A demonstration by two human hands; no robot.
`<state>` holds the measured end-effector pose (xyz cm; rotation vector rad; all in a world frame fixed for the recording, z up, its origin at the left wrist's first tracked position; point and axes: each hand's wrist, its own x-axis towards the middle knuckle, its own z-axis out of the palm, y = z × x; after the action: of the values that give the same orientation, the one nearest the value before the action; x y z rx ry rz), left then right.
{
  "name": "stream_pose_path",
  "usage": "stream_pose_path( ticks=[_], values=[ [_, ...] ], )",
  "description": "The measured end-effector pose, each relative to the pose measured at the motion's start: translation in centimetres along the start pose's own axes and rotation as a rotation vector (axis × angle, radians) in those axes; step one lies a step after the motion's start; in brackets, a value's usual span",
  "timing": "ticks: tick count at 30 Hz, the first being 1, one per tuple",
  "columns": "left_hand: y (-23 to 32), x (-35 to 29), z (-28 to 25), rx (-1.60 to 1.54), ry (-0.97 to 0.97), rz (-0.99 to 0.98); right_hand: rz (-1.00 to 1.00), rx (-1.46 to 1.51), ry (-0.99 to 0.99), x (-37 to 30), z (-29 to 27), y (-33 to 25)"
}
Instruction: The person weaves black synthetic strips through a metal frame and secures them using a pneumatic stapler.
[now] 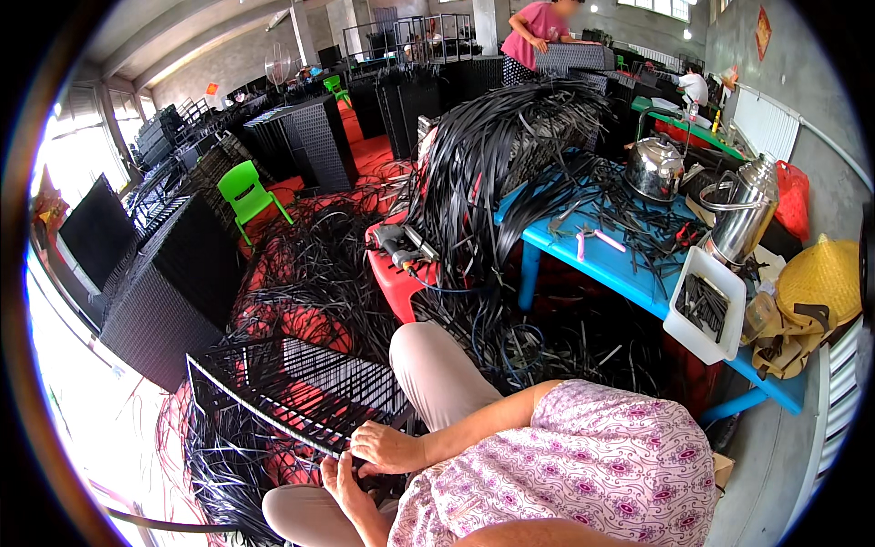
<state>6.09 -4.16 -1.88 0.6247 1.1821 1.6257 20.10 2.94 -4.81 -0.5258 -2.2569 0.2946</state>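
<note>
A black frame (264, 415) strung with rows of flat plastic strips leans across my lap, its wrapped rail slanting down toward me. At the rail's near end my right hand (387, 447) is closed, fingers bent over the edge. Just below it, my left hand (343, 483) pinches the same corner with thumb and fingers, and the two hands nearly touch. Any strip end between the fingertips is too small to make out. Loose black strips (219, 474) lie heaped under and beside the frame.
A red stool (394, 284) ahead bears a power tool (401, 246). To the right, a blue table (592, 255) holds a kettle (654, 169), pink-handled cutters (597, 242) and a white bin (706, 305). A green chair (246, 193) and woven panels stand left. A person (538, 36) works at the back.
</note>
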Motion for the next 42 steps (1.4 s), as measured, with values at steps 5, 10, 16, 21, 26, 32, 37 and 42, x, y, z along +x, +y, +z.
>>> stream_pose_path(
  ticks=[5,10,16,21,26,32,37,42],
  values=[
    [-0.8,0.9,-1.3,0.019,-0.003,0.008,0.007,0.015,-0.019,0.1,-0.3,-0.1],
    [-1.2,1.2,-1.5,0.014,0.007,0.023,0.029,0.023,-0.027,0.0,-0.1,-0.2],
    [-0.5,1.0,-0.5,0.035,0.041,0.009,0.046,0.01,-0.019,-0.1,0.0,-0.1],
    [-1.0,0.9,-1.3,0.052,0.053,0.008,0.031,0.001,-0.004,-0.1,0.0,-0.2],
    [-1.0,0.8,-1.5,0.075,0.049,0.011,0.048,0.011,-0.017,-0.1,0.2,0.0],
    [-0.7,0.4,-0.4,0.081,0.065,0.073,0.037,-0.012,-0.029,-0.1,0.1,0.0],
    [0.6,-0.2,1.4,0.023,0.118,0.054,0.027,-0.029,-0.01,0.0,0.0,-0.2],
    [0.3,0.0,1.1,0.028,0.13,0.065,0.039,-0.012,-0.031,0.1,-0.2,-0.3]
  ],
)
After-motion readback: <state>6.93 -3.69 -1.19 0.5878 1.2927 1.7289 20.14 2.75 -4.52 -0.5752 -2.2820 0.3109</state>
